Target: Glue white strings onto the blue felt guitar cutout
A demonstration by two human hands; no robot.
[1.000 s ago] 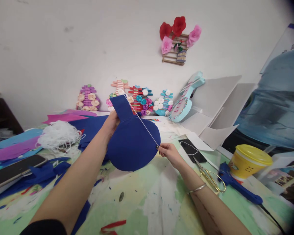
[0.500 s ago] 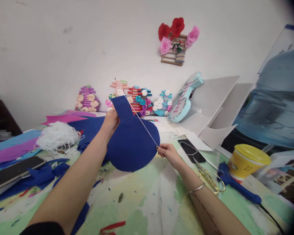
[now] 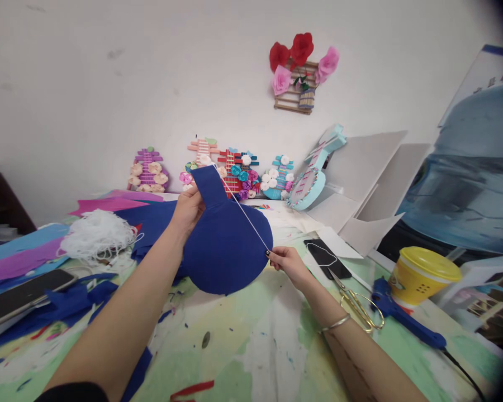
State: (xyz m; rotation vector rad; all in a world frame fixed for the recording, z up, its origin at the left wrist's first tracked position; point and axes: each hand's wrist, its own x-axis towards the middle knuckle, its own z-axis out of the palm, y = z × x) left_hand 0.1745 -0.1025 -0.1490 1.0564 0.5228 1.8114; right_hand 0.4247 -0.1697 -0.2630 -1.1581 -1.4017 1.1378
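Note:
A dark blue instrument-shaped piece [image 3: 226, 245] with a short neck is held up over the table. My left hand [image 3: 188, 209] grips it at the neck's left edge, with part of the fingers hidden behind it. A white string [image 3: 248, 218] runs taut and slanting from the top of the neck across the front to the lower right edge. There my right hand [image 3: 281, 258] pinches the string between thumb and finger.
On the right are gold-handled scissors [image 3: 360, 307], a black phone [image 3: 324, 258], a blue glue gun [image 3: 406, 318] and a yellow tub [image 3: 425, 273]. Tangled white string [image 3: 98, 234] and another phone [image 3: 29, 296] sit left. Small decorated instruments [image 3: 148, 170] line the wall.

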